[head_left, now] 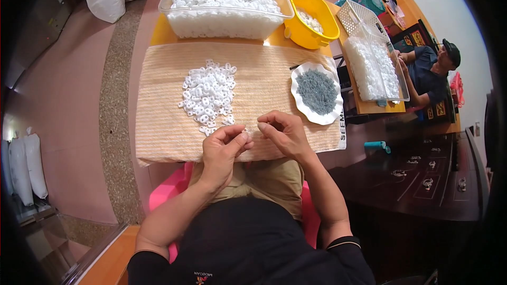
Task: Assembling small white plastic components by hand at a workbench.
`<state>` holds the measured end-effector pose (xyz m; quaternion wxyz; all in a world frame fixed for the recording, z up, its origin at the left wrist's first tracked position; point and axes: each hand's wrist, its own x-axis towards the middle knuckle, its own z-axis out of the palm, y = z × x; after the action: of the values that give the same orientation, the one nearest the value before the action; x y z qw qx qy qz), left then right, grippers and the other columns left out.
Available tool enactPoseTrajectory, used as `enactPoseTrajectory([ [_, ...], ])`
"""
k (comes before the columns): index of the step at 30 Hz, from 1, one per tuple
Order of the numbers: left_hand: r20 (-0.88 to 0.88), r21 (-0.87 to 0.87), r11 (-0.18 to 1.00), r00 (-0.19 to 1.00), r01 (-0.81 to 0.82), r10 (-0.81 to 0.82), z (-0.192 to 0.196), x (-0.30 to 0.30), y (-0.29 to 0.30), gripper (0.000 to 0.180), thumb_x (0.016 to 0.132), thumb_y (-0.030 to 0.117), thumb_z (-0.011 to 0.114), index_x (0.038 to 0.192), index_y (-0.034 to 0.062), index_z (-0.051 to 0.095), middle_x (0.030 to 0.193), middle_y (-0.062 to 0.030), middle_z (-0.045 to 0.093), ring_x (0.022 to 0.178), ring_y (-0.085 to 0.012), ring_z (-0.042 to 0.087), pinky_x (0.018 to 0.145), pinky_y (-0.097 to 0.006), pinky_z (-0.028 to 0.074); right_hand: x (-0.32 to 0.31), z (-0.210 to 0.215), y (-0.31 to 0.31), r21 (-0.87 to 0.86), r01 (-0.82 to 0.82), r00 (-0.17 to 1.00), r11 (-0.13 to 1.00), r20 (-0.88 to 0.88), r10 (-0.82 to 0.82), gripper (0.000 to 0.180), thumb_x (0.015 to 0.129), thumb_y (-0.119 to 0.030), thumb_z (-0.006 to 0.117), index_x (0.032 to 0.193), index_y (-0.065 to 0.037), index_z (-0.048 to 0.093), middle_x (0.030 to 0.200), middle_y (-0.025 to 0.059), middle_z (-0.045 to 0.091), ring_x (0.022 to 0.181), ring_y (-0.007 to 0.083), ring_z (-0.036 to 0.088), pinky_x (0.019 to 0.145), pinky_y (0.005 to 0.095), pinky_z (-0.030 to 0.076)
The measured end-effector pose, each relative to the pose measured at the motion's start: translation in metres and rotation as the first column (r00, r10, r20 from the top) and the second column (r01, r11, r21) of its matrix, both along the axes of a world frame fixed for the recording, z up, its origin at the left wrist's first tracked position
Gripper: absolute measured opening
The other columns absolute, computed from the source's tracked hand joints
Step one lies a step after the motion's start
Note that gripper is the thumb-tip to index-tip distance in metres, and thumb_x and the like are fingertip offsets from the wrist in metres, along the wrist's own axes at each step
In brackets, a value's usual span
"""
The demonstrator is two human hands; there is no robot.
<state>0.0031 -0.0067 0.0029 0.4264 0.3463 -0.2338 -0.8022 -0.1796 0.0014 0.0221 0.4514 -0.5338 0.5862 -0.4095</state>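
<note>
Here, a beige cloth (264, 79) covers the table (161, 34); pink floor (63, 100) around.

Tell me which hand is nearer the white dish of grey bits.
Right. The right hand sits just left of and below the white dish; the left hand lies farther left, below the pile of white rings.

We see a heap of small rings (208, 95) on the cloth (264, 74), dish of springs (317, 93) to its right, a full tub (226, 1) behind, bowl (311, 18) beside the tub.
</note>
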Motion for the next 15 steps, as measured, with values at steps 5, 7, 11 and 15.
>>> enactPoseTrajectory([
  [5, -0.058, -0.008, 0.986, 0.985, -0.164, 0.163, 0.005, 0.002, -0.002, 0.02, 0.089, 0.0, 0.06, 0.108, -0.0055, 0.058, 0.093, -0.0098, 0.062, 0.084, -0.0143, 0.063, 0.078, -0.027, 0.056, 0.009, 0.0, -0.036, -0.17, -0.122, 0.953, 0.978, -0.295, 0.068, 0.014, 0.085, -0.008, 0.065, 0.096, 0.001, 0.064, 0.077, 0.0042, 0.063, 0.067, 0.0087, 0.058, 0.06, 0.0238, 0.047],
  [7, -0.064, -0.008, 0.983, 0.981, -0.184, 0.183, 0.006, 0.001, -0.002, 0.02, 0.089, 0.0, 0.06, 0.108, -0.0056, 0.058, 0.093, -0.0097, 0.062, 0.083, -0.0143, 0.063, 0.078, -0.027, 0.056, 0.013, -0.009, -0.049, -0.279, -0.21, 0.934, 0.937, -0.339, 0.108, 0.016, 0.082, -0.009, 0.067, 0.096, -0.001, 0.065, 0.08, 0.0082, 0.063, 0.067, 0.0154, 0.06, 0.06, 0.0278, 0.048],
  [11, -0.056, -0.018, 0.963, 0.962, -0.269, 0.268, 0.005, 0.003, -0.003, 0.02, 0.089, 0.002, 0.061, 0.107, -0.0055, 0.058, 0.094, -0.0094, 0.062, 0.083, -0.0141, 0.063, 0.077, -0.026, 0.055, 0.036, -0.013, -0.065, -0.338, -0.294, 0.844, 0.894, -0.531, 0.077, 0.02, 0.078, -0.011, 0.068, 0.098, -0.007, 0.065, 0.087, 0.0103, 0.062, 0.072, 0.027, 0.062, 0.062, 0.0342, 0.05],
  [15, -0.046, -0.055, 0.953, 0.954, -0.299, 0.297, 0.008, 0.003, 0.0, 0.02, 0.089, 0.002, 0.061, 0.107, -0.0056, 0.058, 0.094, -0.0094, 0.062, 0.083, -0.0134, 0.063, 0.077, -0.026, 0.055, 0.049, -0.008, -0.07, -0.284, -0.313, 0.781, 0.906, -0.62, 0.075, 0.021, 0.078, -0.014, 0.068, 0.098, -0.01, 0.066, 0.09, 0.0091, 0.061, 0.074, 0.0282, 0.063, 0.062, 0.0362, 0.05],
])
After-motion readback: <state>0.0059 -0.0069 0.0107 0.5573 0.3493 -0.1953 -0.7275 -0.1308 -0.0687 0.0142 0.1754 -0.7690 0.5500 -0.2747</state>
